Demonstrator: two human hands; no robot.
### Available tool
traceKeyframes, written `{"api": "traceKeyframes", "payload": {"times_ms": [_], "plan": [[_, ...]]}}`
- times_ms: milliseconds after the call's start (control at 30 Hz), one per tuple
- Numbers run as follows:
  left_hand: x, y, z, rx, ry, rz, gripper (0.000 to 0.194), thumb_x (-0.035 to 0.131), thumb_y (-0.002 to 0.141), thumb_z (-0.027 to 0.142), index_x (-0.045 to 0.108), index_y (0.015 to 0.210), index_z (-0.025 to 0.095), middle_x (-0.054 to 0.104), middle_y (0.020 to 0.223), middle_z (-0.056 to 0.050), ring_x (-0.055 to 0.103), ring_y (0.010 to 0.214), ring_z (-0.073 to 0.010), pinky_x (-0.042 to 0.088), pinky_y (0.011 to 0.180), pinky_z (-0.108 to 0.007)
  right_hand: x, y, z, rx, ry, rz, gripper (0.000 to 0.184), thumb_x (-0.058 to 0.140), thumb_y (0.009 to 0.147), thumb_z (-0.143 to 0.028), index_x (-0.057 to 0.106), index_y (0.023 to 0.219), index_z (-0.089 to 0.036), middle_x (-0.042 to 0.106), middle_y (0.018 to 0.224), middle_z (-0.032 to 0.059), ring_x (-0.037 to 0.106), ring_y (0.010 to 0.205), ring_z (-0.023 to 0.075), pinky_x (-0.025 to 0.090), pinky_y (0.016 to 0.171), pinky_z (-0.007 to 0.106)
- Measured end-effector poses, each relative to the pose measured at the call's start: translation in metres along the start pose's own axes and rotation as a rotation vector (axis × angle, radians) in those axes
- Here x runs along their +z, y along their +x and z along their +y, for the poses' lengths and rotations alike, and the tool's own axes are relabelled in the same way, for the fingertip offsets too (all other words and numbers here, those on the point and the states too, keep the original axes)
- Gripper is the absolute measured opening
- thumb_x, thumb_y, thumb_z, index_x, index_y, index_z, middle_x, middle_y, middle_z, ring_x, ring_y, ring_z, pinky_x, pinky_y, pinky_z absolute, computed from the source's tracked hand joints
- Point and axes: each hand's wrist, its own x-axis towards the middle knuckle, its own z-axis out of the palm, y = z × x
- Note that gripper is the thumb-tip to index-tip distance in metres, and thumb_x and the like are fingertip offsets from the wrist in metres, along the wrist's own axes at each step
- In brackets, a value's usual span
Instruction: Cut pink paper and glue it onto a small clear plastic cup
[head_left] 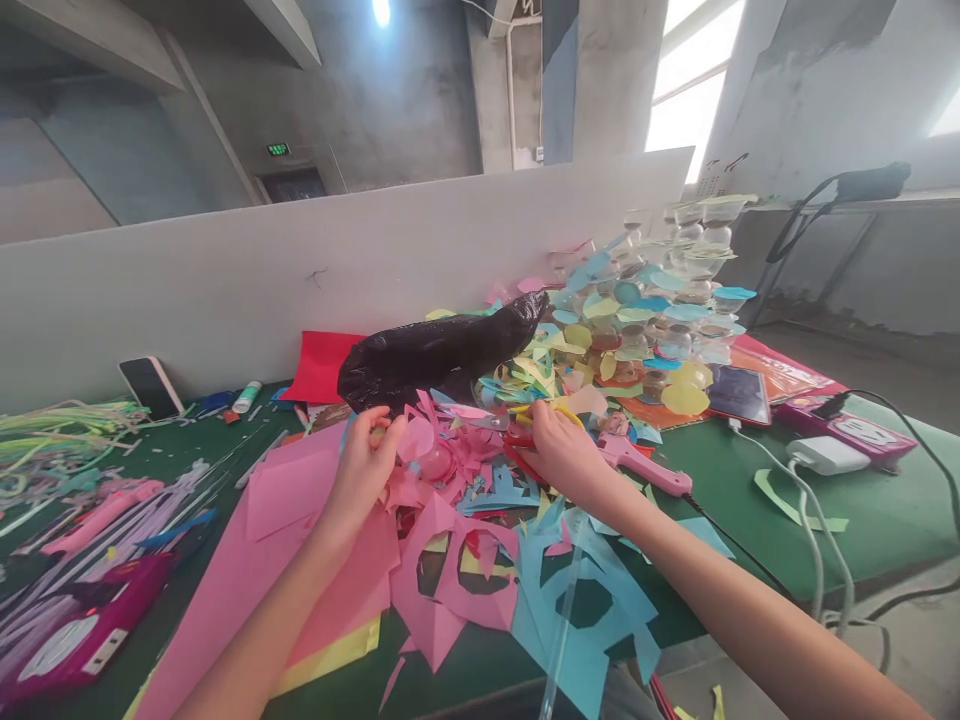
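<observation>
My left hand (369,460) is closed, thumb and fingers pinching a rounded piece of pink paper (416,438). In my right hand (559,452) is a pair of scissors (491,422), its blades pointing left toward the pink paper. Yellow and red handle parts show around the fingers. Beneath both hands lies a heap of pink paper scraps (480,445). Nearer to me are a pink sheet with cut-out holes (476,592) and a blue sheet with a similar hole (551,650). A pink glue gun (649,468) lies just right of my right hand.
Pink sheets (292,550) are stacked at left. Behind the hands sits a black plastic bag (442,350). Clear cups with paper discs (686,290) pile up at back right, near a tablet-like device (739,393) and white cables (806,500). Pipe cleaners (67,440) cover the far left.
</observation>
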Motion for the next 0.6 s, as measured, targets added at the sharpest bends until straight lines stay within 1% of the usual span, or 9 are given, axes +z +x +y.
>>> {"api": "traceKeyframes", "payload": {"times_ms": [67,100,200,267,367,433,500,600], "plan": [[-0.001,0.006,0.007,0.124,0.149,0.010,0.042,0.062,0.082,0.049,0.062,0.112,0.020,0.057,0.112,-0.008,0.057,0.079,-0.0173,0.049,0.078,-0.033,0.003,0.001,0.005,-0.025,0.007,0.010,0.020,0.057,0.094,-0.026,0.046,0.106,-0.014,0.066,0.106,0.0183,0.063,0.107,0.0322,0.045,0.082,0.035],[-0.001,0.008,0.013,0.210,0.231,-0.012,0.040,0.060,0.084,0.047,0.062,0.113,0.019,0.056,0.112,-0.008,0.056,0.082,-0.0184,0.049,0.082,-0.035,0.004,0.002,0.008,-0.042,0.013,0.019,0.020,0.057,0.094,-0.026,0.045,0.105,-0.015,0.066,0.105,0.0179,0.063,0.106,0.0318,0.045,0.082,0.035],[0.003,0.017,0.033,0.487,0.451,-0.147,0.031,0.057,0.088,0.042,0.066,0.111,0.022,0.057,0.115,-0.008,0.054,0.103,-0.0236,0.045,0.094,-0.038,0.008,0.004,0.014,-0.091,0.036,0.071,0.021,0.059,0.092,-0.026,0.044,0.103,-0.016,0.065,0.104,0.0170,0.064,0.102,0.0306,0.045,0.081,0.035],[0.008,0.022,0.046,0.623,0.557,-0.253,0.027,0.057,0.090,0.040,0.068,0.110,0.025,0.058,0.117,-0.006,0.050,0.110,-0.0253,0.043,0.097,-0.040,0.009,0.004,0.015,-0.108,0.046,0.097,0.019,0.057,0.092,-0.027,0.043,0.102,-0.017,0.065,0.102,0.0166,0.064,0.100,0.0306,0.045,0.079,0.034],[0.017,0.031,0.058,0.731,0.653,-0.409,0.025,0.057,0.092,0.040,0.069,0.110,0.027,0.059,0.119,-0.005,0.048,0.107,-0.0257,0.046,0.092,-0.041,0.008,0.005,0.013,-0.100,0.031,0.104,0.016,0.054,0.092,-0.026,0.044,0.100,-0.017,0.065,0.098,0.0159,0.064,0.097,0.0312,0.044,0.076,0.035],[0.023,0.036,0.059,0.778,0.690,-0.473,0.023,0.058,0.092,0.039,0.070,0.108,0.026,0.060,0.119,-0.006,0.048,0.105,-0.0256,0.046,0.092,-0.042,0.007,0.005,0.011,-0.077,0.024,0.103,0.017,0.055,0.092,-0.025,0.044,0.100,-0.017,0.065,0.097,0.0145,0.064,0.095,0.0306,0.043,0.074,0.034],[0.027,0.041,0.057,0.814,0.712,-0.495,0.021,0.059,0.092,0.038,0.071,0.103,0.025,0.060,0.117,-0.006,0.048,0.102,-0.0253,0.046,0.092,-0.043,0.006,0.005,0.011,-0.051,0.023,0.101,0.018,0.057,0.091,-0.024,0.044,0.101,-0.016,0.065,0.095,0.0128,0.063,0.094,0.0299,0.042,0.072,0.032],[0.032,0.044,0.055,0.825,0.705,-0.501,0.020,0.059,0.092,0.039,0.071,0.100,0.024,0.062,0.113,-0.006,0.048,0.099,-0.0246,0.046,0.091,-0.042,0.003,0.006,0.012,-0.037,-0.009,0.117,0.018,0.057,0.091,-0.023,0.044,0.102,-0.016,0.064,0.095,0.0123,0.062,0.093,0.0294,0.040,0.071,0.032]]}}
